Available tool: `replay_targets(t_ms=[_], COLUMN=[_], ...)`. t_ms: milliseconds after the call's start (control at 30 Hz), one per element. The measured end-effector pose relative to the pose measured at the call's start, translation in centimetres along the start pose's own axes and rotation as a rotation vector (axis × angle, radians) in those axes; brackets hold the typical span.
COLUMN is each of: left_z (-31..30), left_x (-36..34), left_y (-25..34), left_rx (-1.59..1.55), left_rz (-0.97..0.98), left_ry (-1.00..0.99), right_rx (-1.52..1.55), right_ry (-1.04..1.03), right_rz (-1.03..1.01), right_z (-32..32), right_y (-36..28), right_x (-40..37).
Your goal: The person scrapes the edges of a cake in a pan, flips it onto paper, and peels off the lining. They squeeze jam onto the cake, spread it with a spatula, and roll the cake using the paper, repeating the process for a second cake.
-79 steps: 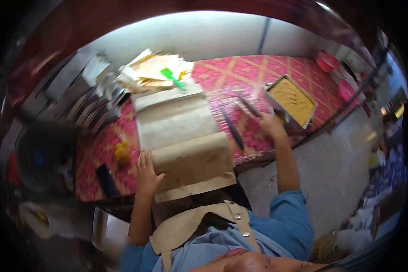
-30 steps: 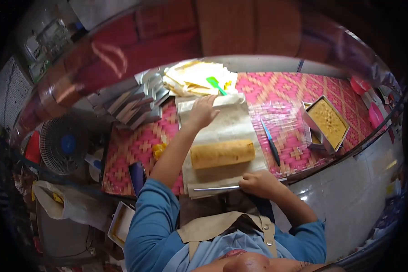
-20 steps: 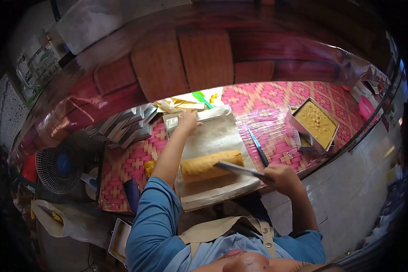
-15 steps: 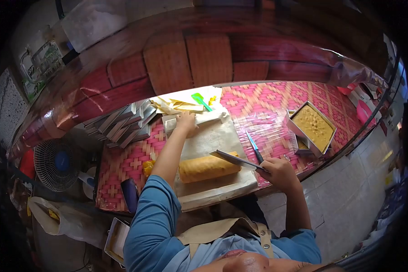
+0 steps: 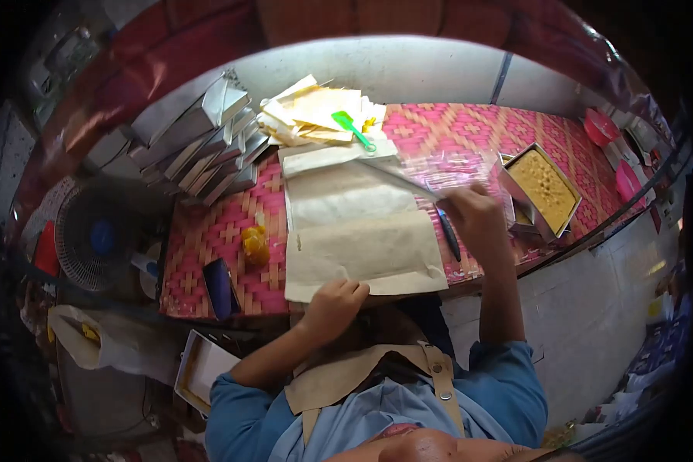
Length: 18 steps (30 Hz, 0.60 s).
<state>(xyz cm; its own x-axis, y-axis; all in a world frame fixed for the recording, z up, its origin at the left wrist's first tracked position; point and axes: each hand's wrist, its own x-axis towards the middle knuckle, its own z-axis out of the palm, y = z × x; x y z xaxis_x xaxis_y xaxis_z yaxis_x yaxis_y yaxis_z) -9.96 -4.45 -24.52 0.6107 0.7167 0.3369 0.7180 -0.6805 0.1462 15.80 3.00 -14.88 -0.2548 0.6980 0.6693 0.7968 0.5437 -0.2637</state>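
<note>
A long sheet of brown baking paper [image 5: 346, 200] lies on the pink woven table mat [image 5: 215, 231]. Its near part is folded over into a raised flap [image 5: 369, 250], and no cake roll shows. My left hand [image 5: 335, 302] grips the paper's near edge at the table front. My right hand [image 5: 473, 215] is closed on a long flat metal blade [image 5: 396, 179], which slants over the paper's far right part. A blue-handled knife [image 5: 448, 235] lies on the mat just under my right hand.
A square metal pan of yellow cake [image 5: 543, 189] stands at the right. Stacked empty metal pans [image 5: 185, 146] lean at the back left beside loose papers and a green spatula [image 5: 354, 131]. A dark phone [image 5: 222, 286] and a yellow lump [image 5: 256, 245] lie left; a fan [image 5: 92, 239] stands beyond.
My left hand came from the paper's far end to its near edge. The paper now covers the cake roll. My right hand carried the blade from the roll toward the far right.
</note>
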Motion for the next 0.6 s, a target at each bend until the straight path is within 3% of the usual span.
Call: replay_targets(t_ms=[67,133,167,333,400,533,600], left_z=[2.3,4.7,5.2,7.8,8.4,8.6,8.5], left_x=[-1.5,-2.7,-3.0,-3.4,-2.9,-2.1,-2.0], left_y=[0.4,0.4,0.5,-0.3,-0.7,-2.3,-1.9], left_rx=[-0.044,-0.048,-0.027,0.044,-0.039,0.143,0.101], left_rz=[-0.074,-0.108,-0.124,-0.082,-0.224,-0.071,-0.09], left_ry=[-0.051,0.084,0.041,0.145,-0.103,0.145,0.181], right_rx=[0.123,0.129,0.133,0.095,0.062,0.062,0.054], right_ry=[-0.132,-0.359,-0.441,-0.538,-0.655,-0.656,-0.641], right_rz=[-0.166,-0.244,-0.259,-0.324,-0.281,-0.315,-0.337], right_z=[2.6,4.9,5.9,10.9,11.8,13.1,13.2], right_y=[-1.6,-3.2,-3.9,-4.1,-3.8,-3.4,-3.3], right_x=[0.5,0.6,0.5,-1.6,-2.6,-4.6,-5.2])
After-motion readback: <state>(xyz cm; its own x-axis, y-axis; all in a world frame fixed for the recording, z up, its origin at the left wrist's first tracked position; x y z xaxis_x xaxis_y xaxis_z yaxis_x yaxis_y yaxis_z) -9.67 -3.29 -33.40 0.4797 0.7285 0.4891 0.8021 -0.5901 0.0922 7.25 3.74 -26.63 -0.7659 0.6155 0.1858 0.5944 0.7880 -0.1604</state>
